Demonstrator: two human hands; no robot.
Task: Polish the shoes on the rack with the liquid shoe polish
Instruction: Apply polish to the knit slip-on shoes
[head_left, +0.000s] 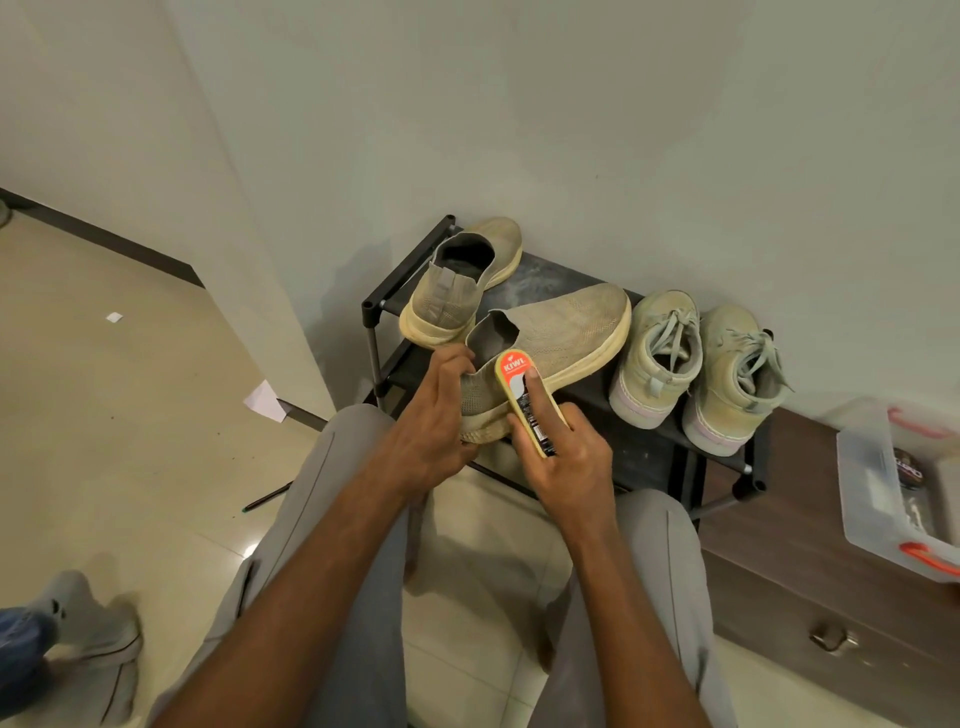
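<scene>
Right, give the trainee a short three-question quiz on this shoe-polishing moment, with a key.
1. True or false: the left hand grips the heel of the slip-on shoe.
2. Which hand holds the polish bottle?
A) left
B) right
C) neither
3. Fill in: the number of shoes standing on the rack with no hand on them is ____.

Key:
1. True.
2. B: the right hand holds the bottle against the shoe's side.
3. Three: the other slip-on and the two lace-up shoes.
</scene>
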